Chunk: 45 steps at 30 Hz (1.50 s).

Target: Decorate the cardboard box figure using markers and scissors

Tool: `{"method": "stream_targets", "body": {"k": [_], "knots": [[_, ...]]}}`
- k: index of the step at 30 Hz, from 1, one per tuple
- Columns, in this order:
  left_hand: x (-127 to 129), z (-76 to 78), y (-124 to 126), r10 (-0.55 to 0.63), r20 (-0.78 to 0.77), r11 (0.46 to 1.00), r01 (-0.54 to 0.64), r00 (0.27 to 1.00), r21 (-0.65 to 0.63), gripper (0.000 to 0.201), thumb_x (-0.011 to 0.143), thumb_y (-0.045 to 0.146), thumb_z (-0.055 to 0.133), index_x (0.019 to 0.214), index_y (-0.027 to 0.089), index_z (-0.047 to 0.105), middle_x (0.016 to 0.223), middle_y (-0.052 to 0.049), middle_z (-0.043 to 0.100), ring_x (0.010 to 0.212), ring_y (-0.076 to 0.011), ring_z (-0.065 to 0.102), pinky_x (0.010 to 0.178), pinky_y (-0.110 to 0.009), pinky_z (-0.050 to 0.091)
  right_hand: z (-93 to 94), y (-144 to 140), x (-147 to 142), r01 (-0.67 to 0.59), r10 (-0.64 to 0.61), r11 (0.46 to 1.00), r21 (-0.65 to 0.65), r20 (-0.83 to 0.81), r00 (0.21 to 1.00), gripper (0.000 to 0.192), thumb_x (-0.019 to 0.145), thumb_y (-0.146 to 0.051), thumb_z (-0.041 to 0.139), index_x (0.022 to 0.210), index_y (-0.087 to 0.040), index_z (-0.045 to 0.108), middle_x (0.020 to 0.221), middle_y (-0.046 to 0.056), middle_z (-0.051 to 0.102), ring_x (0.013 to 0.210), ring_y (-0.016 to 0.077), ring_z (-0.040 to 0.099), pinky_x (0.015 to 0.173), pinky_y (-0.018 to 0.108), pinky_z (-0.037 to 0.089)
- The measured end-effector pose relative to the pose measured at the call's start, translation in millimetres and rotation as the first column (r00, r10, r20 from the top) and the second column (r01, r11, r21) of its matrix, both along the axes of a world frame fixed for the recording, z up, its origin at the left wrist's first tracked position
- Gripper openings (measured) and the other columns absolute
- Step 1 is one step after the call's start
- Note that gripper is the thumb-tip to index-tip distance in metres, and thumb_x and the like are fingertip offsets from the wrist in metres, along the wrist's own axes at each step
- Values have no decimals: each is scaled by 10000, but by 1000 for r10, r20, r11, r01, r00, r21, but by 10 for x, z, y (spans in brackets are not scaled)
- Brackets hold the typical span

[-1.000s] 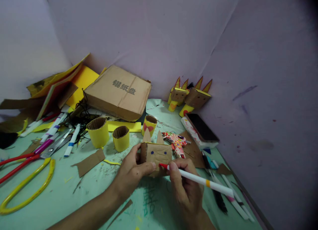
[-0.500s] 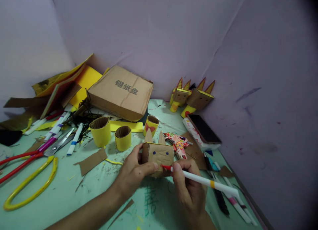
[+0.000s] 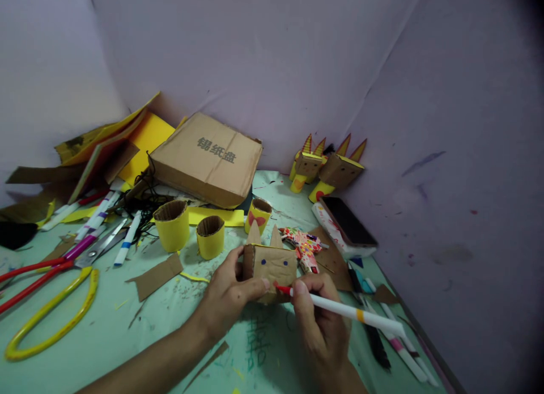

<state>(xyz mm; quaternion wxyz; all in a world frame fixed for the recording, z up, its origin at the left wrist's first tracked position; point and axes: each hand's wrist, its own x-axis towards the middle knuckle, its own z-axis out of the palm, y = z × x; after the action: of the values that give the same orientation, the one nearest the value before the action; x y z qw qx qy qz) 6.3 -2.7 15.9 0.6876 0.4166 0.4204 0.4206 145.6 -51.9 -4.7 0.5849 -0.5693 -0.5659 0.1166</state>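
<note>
My left hand (image 3: 227, 295) grips a small cardboard animal head (image 3: 272, 263) with two pointed ears and two blue dot eyes, holding it upright on the green table (image 3: 127, 331). My right hand (image 3: 321, 320) holds a white marker (image 3: 352, 313) with a red tip, and that tip touches the lower front of the cardboard head.
Two yellow cardboard rolls (image 3: 172, 225) and a third with a red bow (image 3: 258, 212) stand behind. A brown box (image 3: 208, 156), scissors (image 3: 38, 269), markers (image 3: 97, 218), a patterned glue gun (image 3: 304, 244), a phone (image 3: 346, 219) and two finished cardboard figures (image 3: 329, 167) lie around.
The marker tip has slid slightly left and down along the bottom of the cardboard face. The left hand keeps its grip; the view shifted a little.
</note>
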Motion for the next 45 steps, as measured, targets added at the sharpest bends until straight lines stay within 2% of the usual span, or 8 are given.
{"method": "stream_targets", "body": {"k": [5, 13, 27, 32, 45], "knots": [[0, -7, 3, -4, -12, 1000, 4, 1000, 8, 625, 639, 235, 747, 1212, 150, 512, 1086, -116, 753, 1000, -324, 694, 810, -379, 550, -18, 6, 0, -1, 1, 1000, 16, 3, 1000, 217, 928, -289, 503, 722, -220, 506, 592, -48, 492, 507, 119, 442, 486, 252, 314], [-5, -11, 20, -4, -9, 1000, 4, 1000, -8, 672, 633, 243, 760, 1242, 144, 494, 1112, -141, 742, 1038, -351, 686, 824, -405, 554, -28, 8, 1, -33, 34, 999, 41, -27, 999, 250, 953, -322, 499, 731, -212, 535, 593, -40, 526, 501, 116, 463, 480, 242, 340], [-3, 2, 7, -10, 16, 1000, 10, 1000, -15, 656, 626, 241, 768, 1223, 150, 509, 1114, -135, 744, 1051, -348, 683, 821, -388, 549, -4, 0, 0, -25, 25, 1000, -3, 13, 1000, 228, 928, -283, 514, 710, -217, 533, 549, -50, 493, 459, 110, 446, 461, 239, 319], [-4, -4, 4, 7, -5, 1000, -7, 1000, -8, 676, 615, 241, 771, 1229, 135, 505, 1076, -125, 756, 988, -323, 697, 789, -363, 551, -18, 6, 2, -2, 2, 1000, -6, 19, 1000, 255, 932, -310, 505, 695, -216, 523, 549, -49, 485, 466, 111, 443, 461, 241, 312], [-3, -32, 19, 3, 15, 1000, -3, 1000, 1, 678, 622, 232, 770, 1237, 134, 504, 1091, -122, 755, 1029, -326, 691, 834, -369, 553, -27, 14, 18, 42, -43, 999, -12, -4, 999, 225, 930, -305, 510, 722, -220, 518, 572, -47, 505, 485, 119, 449, 472, 246, 322]]}}
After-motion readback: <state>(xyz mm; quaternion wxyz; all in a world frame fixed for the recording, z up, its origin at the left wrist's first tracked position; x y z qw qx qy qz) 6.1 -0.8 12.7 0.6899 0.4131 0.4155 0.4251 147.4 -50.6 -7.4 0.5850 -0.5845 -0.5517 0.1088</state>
